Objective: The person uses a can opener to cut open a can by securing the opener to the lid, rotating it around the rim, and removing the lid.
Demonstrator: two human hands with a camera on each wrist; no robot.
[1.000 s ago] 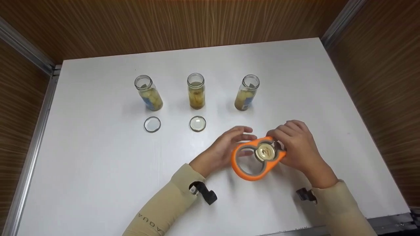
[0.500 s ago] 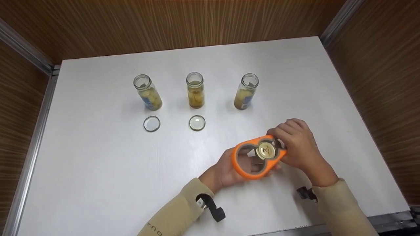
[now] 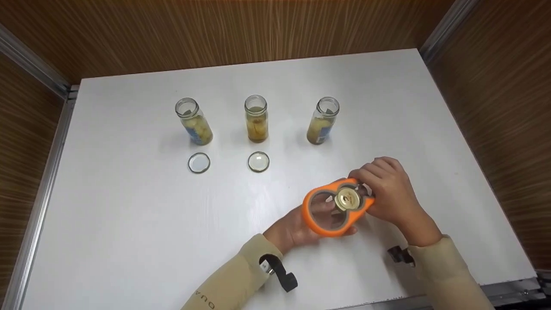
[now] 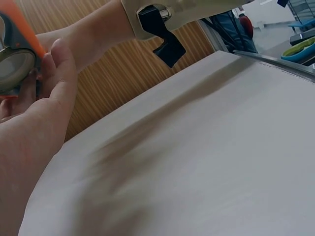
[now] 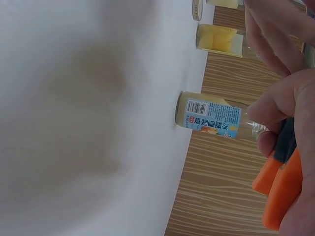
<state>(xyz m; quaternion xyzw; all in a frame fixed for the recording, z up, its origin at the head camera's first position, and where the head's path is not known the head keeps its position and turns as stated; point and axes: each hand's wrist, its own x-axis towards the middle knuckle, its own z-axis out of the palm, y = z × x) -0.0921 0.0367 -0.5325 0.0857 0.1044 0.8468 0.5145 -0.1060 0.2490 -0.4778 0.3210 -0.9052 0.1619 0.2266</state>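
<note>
My right hand (image 3: 389,193) grips the handle end of an orange and grey jar opener (image 3: 330,233) above the table. A round metal jar lid (image 3: 348,199) with a red mark on top sits in the opener's smaller opening. Beneath the opener lies my left hand (image 3: 297,228), palm up; part of it shows through the larger ring. In the left wrist view its fingers (image 4: 61,59) reach up to the underside of the lid (image 4: 15,70). The right wrist view shows the opener's orange handles (image 5: 286,189) within the right hand.
Three uncapped glass jars of yellow fruit stand in a row: left jar (image 3: 198,129), middle jar (image 3: 258,129), right jar (image 3: 319,129). A left lid (image 3: 199,163) and a middle lid (image 3: 258,162) lie before two of them. Wood-grain panels (image 3: 241,34) border the white table (image 3: 129,224).
My left hand has moved from beside the opener to beneath it, turning palm up; its fingers have since shifted slightly under the lid. My right hand and the opener have hardly moved.
</note>
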